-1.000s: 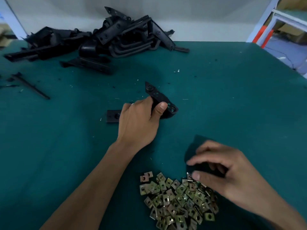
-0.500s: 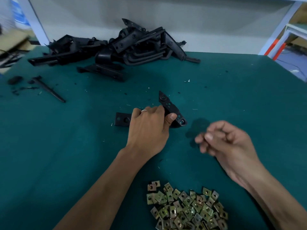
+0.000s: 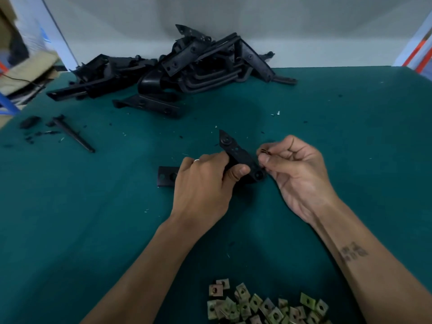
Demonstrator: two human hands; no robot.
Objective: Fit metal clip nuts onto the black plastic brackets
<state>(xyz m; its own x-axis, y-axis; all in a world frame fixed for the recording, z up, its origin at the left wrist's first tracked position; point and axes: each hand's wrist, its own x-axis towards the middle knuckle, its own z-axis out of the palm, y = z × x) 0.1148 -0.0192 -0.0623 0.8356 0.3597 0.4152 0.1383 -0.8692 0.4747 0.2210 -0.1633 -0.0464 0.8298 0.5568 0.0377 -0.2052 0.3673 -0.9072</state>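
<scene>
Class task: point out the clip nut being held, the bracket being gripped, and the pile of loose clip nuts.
clip nut (image 3: 264, 151), head view, on its brass edge between the fingertips.
bracket (image 3: 236, 150), head view, on its upper arm.
pile of clip nuts (image 3: 257, 305), head view, on a nut mid-pile.

left hand (image 3: 203, 183) gripping black bracket (image 3: 238, 155), right hand (image 3: 297, 169) pinching clip nut (image 3: 264, 151)

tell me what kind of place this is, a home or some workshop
Most likely a small assembly workbench in a workshop or factory. A heap of black plastic brackets lies at the back of the green-covered table, a pile of loose brass-coloured metal clip nuts sits near the person, and plastic shavings litter the surface.
</scene>
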